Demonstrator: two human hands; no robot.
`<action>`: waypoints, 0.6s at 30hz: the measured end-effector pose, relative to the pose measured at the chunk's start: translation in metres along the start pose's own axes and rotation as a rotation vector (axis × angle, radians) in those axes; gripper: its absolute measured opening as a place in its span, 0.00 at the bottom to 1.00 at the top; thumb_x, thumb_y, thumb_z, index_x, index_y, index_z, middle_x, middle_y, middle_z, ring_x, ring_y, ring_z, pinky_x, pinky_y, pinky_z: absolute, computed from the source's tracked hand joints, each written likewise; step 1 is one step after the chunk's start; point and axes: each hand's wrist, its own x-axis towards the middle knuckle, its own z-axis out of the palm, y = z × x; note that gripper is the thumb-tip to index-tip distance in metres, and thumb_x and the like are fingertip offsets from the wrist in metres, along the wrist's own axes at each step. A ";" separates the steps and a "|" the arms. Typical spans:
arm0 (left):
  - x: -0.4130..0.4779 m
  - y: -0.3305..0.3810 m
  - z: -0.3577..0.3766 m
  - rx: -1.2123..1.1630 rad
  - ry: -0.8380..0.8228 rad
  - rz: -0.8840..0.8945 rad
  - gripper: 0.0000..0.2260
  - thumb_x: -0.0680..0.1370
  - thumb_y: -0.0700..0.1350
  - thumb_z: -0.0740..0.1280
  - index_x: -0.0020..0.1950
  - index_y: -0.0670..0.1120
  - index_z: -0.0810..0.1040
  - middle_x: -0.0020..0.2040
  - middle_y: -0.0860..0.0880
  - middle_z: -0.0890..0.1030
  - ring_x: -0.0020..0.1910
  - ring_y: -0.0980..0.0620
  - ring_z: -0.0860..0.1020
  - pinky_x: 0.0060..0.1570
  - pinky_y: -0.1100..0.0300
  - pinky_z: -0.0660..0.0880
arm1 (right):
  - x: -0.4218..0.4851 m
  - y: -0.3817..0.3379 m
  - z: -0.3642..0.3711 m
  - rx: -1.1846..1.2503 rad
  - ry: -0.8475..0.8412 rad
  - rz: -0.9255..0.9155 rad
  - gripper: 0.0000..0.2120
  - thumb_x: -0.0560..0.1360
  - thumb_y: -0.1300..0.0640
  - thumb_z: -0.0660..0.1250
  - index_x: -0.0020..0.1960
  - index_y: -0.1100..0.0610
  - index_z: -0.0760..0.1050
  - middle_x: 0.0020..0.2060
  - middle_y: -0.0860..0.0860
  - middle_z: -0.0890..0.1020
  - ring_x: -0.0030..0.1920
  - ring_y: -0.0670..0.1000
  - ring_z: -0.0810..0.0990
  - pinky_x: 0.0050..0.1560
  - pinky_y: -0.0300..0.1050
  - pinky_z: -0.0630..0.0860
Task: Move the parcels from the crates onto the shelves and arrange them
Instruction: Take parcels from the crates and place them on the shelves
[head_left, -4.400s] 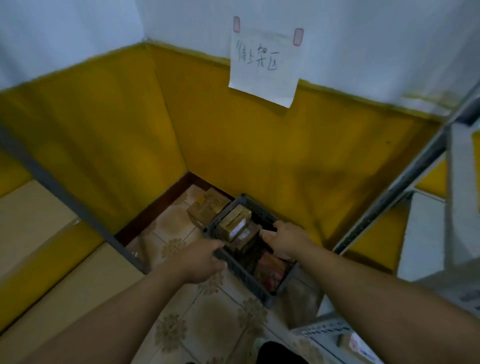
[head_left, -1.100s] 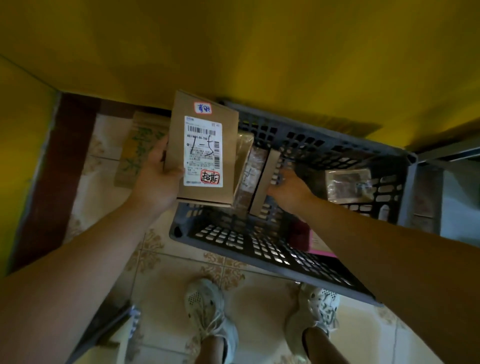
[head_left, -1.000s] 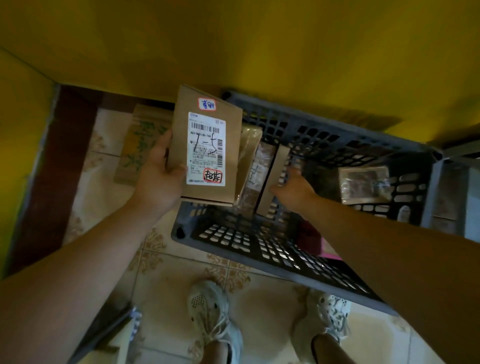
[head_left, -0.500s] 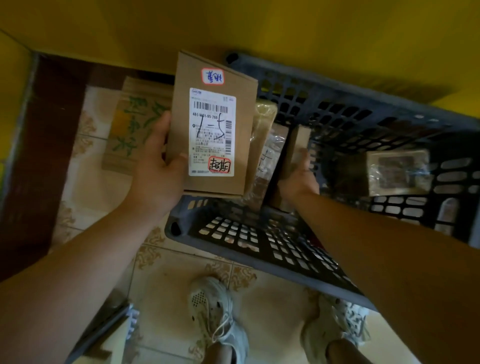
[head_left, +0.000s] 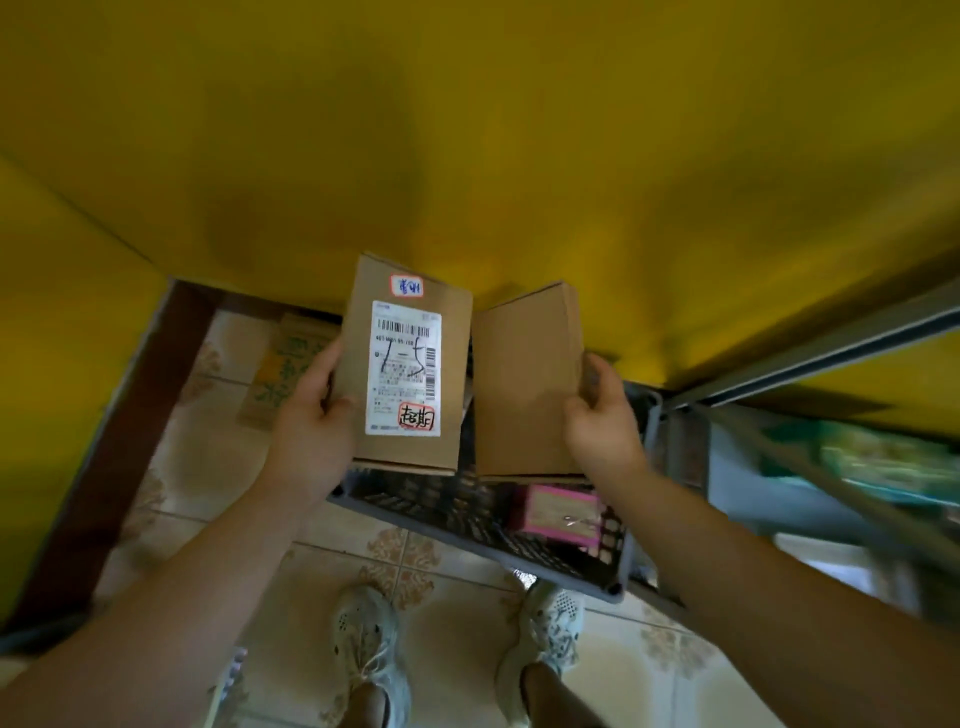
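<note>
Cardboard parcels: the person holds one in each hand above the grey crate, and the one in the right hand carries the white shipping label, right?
Not quite. The head view shows the white shipping label on the left parcel, gripped by the left hand; the right parcel, in the right hand, shows a plain brown face. Both are held above the grey crate.

The tiled floor (head_left: 457, 639) bears a grey crate (head_left: 467, 525) and a green-printed carton (head_left: 283, 374).

Brown parcels (head_left: 524, 384), grey crate (head_left: 467, 525), yellow wall (head_left: 467, 130)
</note>
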 end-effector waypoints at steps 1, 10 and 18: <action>-0.015 0.020 -0.007 0.000 0.023 -0.004 0.23 0.82 0.37 0.57 0.70 0.61 0.69 0.58 0.61 0.80 0.56 0.63 0.78 0.54 0.56 0.78 | -0.021 -0.018 -0.015 0.032 0.016 -0.018 0.26 0.81 0.59 0.59 0.77 0.49 0.57 0.59 0.46 0.73 0.50 0.48 0.78 0.42 0.39 0.75; -0.134 0.165 -0.069 0.031 0.068 0.226 0.22 0.83 0.44 0.58 0.73 0.64 0.63 0.64 0.60 0.72 0.60 0.56 0.72 0.56 0.55 0.73 | -0.215 -0.147 -0.085 0.167 0.241 -0.148 0.30 0.79 0.55 0.66 0.78 0.49 0.59 0.65 0.51 0.75 0.63 0.54 0.76 0.61 0.57 0.77; -0.226 0.238 -0.113 -0.142 -0.026 0.398 0.24 0.82 0.42 0.61 0.73 0.65 0.63 0.56 0.68 0.76 0.53 0.61 0.78 0.42 0.65 0.77 | -0.356 -0.217 -0.104 0.078 0.284 -0.463 0.25 0.75 0.53 0.70 0.70 0.44 0.67 0.57 0.42 0.72 0.54 0.43 0.74 0.53 0.41 0.78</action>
